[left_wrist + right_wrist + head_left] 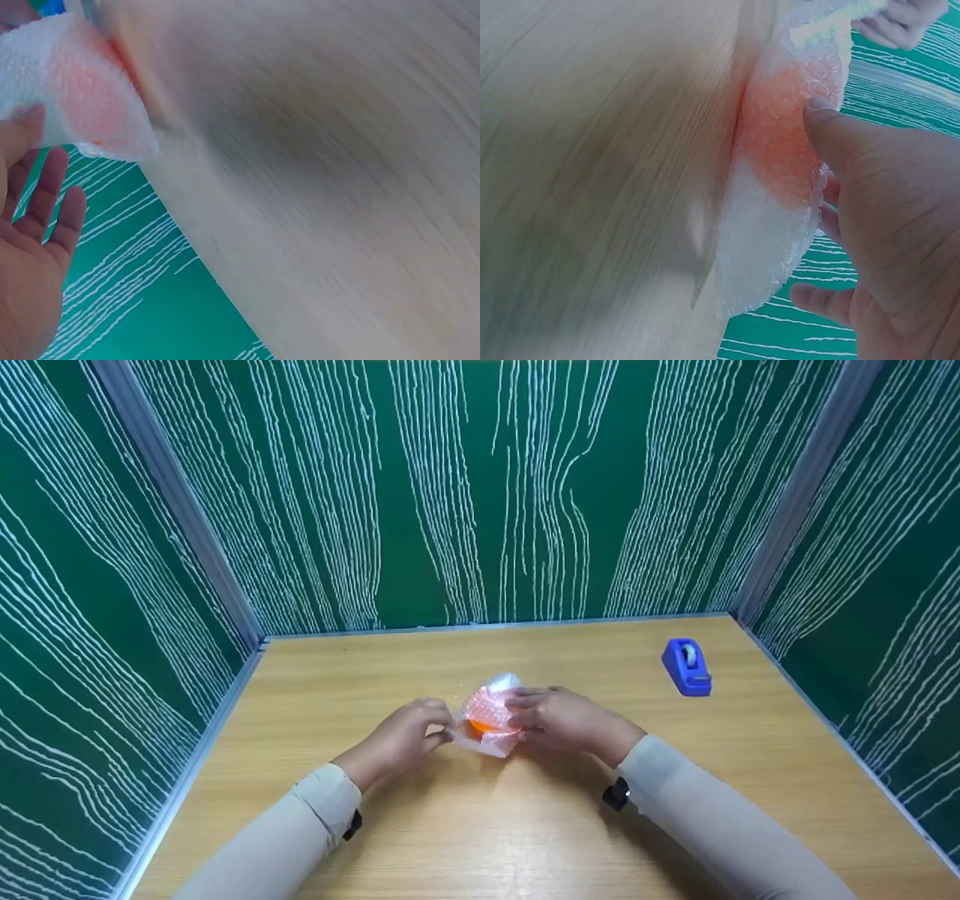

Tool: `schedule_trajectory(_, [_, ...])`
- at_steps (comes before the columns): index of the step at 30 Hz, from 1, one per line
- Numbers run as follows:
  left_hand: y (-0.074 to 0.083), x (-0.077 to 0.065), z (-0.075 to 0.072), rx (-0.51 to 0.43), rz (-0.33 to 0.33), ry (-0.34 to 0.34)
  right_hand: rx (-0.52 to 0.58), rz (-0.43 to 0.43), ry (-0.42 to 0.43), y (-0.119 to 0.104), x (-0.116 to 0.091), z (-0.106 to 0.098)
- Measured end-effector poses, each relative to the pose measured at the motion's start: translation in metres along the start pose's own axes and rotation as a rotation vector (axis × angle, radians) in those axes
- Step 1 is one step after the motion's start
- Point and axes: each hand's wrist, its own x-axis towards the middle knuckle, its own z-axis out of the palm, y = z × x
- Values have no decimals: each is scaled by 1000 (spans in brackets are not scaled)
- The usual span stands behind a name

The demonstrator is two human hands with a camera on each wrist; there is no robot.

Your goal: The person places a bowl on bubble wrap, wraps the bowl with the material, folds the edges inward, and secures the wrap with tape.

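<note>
An orange object (481,727), its kind hidden by the wrapping, lies inside a clear sheet of bubble wrap (491,701) at the middle of the table. One edge of the orange shows bare in the head view. My left hand (409,733) pinches the loose left edge of the wrap between thumb and fingers; in the left wrist view its thumb (28,124) presses on the wrap. From the other side, my right hand (566,720) grips the wrapped bundle, thumb (821,109) on the near face and fingers partly hidden behind it.
A blue tape dispenser (686,667) with a roll in it stands at the back right of the wooden table (360,667). Green panels (510,495) with white wavy lines enclose the back and both sides.
</note>
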Motion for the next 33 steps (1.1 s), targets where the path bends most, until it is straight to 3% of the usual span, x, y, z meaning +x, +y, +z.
schedule_trajectory(5, [7, 11, 1, -38, 15, 54, -26, -23, 8, 1, 1, 0])
schedule_trajectory(9, [12, 23, 5, -76, 64, 102, -48, -95, 61, 4, 1, 1])
schedule_trajectory(12, [16, 32, 8, -110, 66, 133, -58, -140, 84, 5, 1, 0])
schedule_trajectory(25, [18, 72, 27, -193, -52, 141, -38, -66, 17, 2, 3, -1])
schedule_trajectory(30, [16, 83, 36, -199, -108, 140, -46, -85, 25, 3, 4, 0])
schedule_trajectory(33, [15, 89, 41, -191, -104, 156, -62, -118, 56, 3, 4, 2])
